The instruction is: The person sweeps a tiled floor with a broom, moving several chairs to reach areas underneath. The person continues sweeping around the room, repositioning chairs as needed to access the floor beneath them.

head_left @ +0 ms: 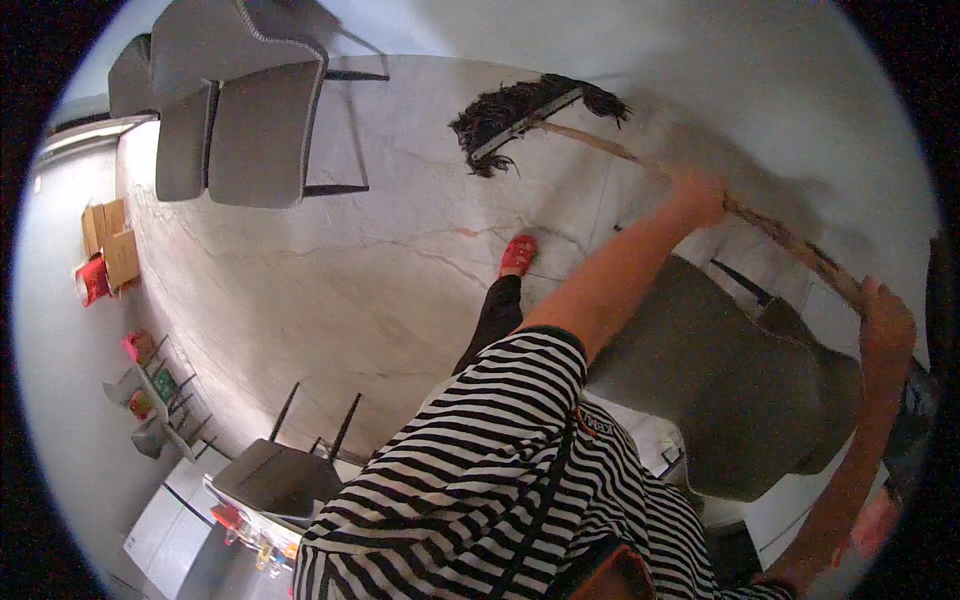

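A mop [612,147] with a wooden handle and a flat head of dark strands stretches across the upper right. Its head [505,115] lies on the pale floor beside the wall, strands spread to both sides of a light bar. My left hand [697,198] is closed round the handle partway up, on the stretch nearer the head. Farther up, by the right rim, my right hand [888,320] grips the handle's other end. Its fingers are partly hidden and soft in the picture. Both arms reach away from my striped shirt.
Grey padded chairs [265,130] stand at the upper left. Another grey chair [720,380] is close beneath my arms, and one more [280,478] is at the lower left. Cardboard boxes [112,240] line the left wall. My red shoe [518,255] is on the marbled floor [330,290].
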Available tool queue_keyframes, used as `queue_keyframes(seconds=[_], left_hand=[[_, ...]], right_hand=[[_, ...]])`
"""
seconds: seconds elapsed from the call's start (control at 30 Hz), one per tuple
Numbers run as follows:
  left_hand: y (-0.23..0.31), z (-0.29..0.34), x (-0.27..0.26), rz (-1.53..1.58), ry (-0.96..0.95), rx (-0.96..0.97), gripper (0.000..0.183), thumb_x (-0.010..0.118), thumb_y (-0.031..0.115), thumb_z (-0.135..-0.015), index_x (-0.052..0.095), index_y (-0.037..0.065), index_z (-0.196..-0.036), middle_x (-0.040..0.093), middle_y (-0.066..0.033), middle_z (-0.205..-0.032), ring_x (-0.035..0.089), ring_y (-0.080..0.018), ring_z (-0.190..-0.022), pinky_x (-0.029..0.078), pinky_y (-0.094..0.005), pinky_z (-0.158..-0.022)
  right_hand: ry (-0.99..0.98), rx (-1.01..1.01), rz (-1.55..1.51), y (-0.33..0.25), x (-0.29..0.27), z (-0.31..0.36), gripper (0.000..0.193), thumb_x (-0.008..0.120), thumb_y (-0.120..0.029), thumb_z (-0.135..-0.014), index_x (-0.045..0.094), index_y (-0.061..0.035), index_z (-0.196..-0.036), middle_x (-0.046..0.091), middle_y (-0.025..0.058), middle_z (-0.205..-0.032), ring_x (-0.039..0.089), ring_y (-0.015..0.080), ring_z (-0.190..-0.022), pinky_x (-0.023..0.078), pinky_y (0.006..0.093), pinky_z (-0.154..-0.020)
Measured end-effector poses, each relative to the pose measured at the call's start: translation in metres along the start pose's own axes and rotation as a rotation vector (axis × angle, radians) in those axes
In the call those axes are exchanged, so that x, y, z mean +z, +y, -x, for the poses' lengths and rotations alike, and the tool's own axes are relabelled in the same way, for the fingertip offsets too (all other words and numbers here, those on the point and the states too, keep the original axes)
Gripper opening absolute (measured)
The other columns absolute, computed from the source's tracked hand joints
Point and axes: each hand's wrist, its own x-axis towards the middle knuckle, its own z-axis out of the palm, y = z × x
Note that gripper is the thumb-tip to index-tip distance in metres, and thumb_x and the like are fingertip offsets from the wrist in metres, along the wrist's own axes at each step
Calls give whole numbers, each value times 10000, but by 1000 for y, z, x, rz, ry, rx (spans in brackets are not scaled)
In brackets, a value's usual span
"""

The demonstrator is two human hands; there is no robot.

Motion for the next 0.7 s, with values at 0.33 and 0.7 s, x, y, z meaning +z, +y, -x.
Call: queue_keyframes(seconds=[0.33,0.7], left_hand=[[-87,97,-57,28,569,-219,160,663,222,-691,629,77,-749,619,-152,-744,595,-377,-737,474,-480,-657],[-154,423,5,-39,623,-441,151,670,149,-657,585,37,-712,605,-170,-721,581,-380,-746,444,-456,-673]], right_hand=[[423,-464,-37,-43,-92,-126,329,559,-10,-756,560,-39,-1083,585,107,-897,572,279,-775,446,371,-653],[794,-596,-533,-292,-175,-25,79,614,-150,-715,548,-109,-733,525,17,-645,535,176,-577,421,333,-507]])
